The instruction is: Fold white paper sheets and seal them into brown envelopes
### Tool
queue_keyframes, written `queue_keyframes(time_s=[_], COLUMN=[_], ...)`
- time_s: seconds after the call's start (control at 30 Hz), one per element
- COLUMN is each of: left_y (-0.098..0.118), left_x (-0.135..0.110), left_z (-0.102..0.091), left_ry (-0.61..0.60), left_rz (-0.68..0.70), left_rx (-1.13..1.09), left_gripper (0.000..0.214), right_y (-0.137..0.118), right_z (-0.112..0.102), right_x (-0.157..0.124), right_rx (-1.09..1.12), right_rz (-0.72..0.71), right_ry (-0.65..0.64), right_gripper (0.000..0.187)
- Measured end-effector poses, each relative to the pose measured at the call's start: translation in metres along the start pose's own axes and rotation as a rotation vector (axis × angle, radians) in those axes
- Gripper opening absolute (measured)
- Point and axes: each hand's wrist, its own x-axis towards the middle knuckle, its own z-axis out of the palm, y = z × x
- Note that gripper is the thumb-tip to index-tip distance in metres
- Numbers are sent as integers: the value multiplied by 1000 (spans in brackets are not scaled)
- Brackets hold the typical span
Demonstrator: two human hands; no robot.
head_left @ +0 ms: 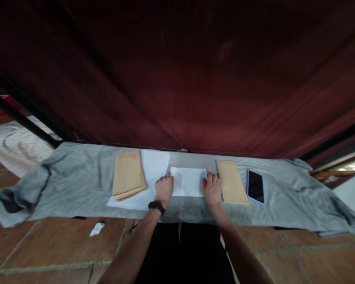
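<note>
Left hand [165, 187] and right hand [212, 188], half-curled, touch white paper [187, 182] between them; grip unclear. Brown envelope [232, 183] lies just rightward.

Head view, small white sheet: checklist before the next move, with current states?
1. Left hand at the small white sheet's left edge: ok.
2. Right hand at its right edge: ok.
3. Right hand clear of the right-hand brown envelope: cannot tell; the fingers are right beside it.
4. Phone off the sheet: ok, on the gray cloth beyond that envelope.
5. Larger white paper uncovered: not ok, the brown envelope stack lies partly over it.
6. Small sheet a single layer: cannot tell.
</note>
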Motion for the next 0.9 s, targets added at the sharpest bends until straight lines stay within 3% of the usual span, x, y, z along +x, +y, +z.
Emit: queue_keyframes(time_s=[0.2, 0.4, 0.77, 0.9], left_y=[4, 3, 7, 20], left_x=[-2, -3, -3, -13], left_z=[1, 2, 2, -5], left_ry=[8, 8, 45, 102], left_rz=[27, 46, 17, 74], left_rx=[21, 25, 18, 8], left_gripper=[34, 33, 35, 43], right_y=[-11, -35, -34, -35], right_z=[-3, 4, 13, 12], right_x=[-1, -16, -25, -26], right_rx=[41, 97, 40, 42], right_rz=[-97, -367, -372, -365], right_ry=[95, -56, -71, -87], right_gripper=[52, 50, 51, 51])
